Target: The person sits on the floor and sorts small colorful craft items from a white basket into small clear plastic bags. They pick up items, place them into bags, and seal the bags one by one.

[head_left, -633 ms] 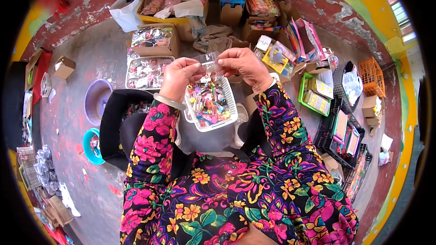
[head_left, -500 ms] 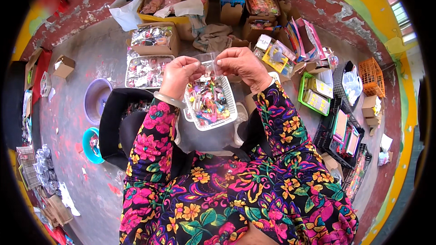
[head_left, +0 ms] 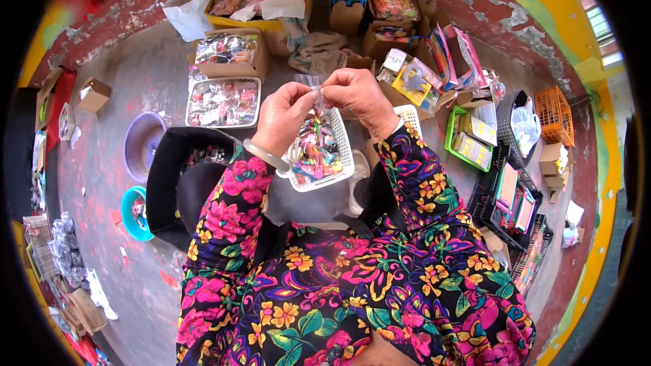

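Note:
A small clear plastic bag (head_left: 310,82) is pinched between my two hands above a white plastic basket (head_left: 346,158). My left hand (head_left: 281,118), with a pale bangle at the wrist, grips the bag's left side between thumb and fingertips. From the other side, my right hand (head_left: 363,97) pinches it too, and the fingertips of both hands nearly meet. The bag looks bunched between them; whatever its lower part holds is partly hidden by the fingers. In the basket lies a heap of small colourful pieces (head_left: 324,146) that look like hair clips.
Left of me stands a black bin (head_left: 166,183) with small packets, beside a purple basin (head_left: 144,146) and a turquoise basin (head_left: 135,213). Ahead are a white basket of packets (head_left: 224,102) and cardboard boxes (head_left: 254,51). Crates, including a green one (head_left: 468,139), line the right.
My hands have come closer together, the left one shifting to the right. The bag, spread flat before, now appears gathered between my fingertips.

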Demonstrator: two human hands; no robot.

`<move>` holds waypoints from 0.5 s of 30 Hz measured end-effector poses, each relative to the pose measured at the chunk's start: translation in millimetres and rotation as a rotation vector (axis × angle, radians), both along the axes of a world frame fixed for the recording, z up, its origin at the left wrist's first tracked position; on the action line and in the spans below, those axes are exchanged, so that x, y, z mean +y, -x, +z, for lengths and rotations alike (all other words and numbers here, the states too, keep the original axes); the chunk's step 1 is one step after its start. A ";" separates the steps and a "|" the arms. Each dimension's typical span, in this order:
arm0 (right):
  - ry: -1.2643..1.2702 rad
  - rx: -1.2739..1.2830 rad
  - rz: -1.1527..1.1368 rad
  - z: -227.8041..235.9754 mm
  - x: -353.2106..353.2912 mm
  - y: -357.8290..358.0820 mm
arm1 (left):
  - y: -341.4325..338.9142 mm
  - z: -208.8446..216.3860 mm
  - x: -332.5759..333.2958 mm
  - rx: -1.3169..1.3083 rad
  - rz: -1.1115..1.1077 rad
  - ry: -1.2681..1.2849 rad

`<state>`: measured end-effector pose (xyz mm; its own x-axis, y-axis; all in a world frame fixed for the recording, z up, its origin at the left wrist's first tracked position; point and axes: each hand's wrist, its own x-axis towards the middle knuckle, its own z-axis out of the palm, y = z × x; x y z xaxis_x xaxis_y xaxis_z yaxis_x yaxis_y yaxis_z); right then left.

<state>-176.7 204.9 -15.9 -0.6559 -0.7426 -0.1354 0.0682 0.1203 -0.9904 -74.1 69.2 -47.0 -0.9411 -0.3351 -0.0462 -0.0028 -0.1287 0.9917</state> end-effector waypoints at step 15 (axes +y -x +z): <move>-0.083 0.379 0.057 -17.6 -3.0 -5.3 | -2.2 1.1 -4.7 -0.151 -0.145 -0.185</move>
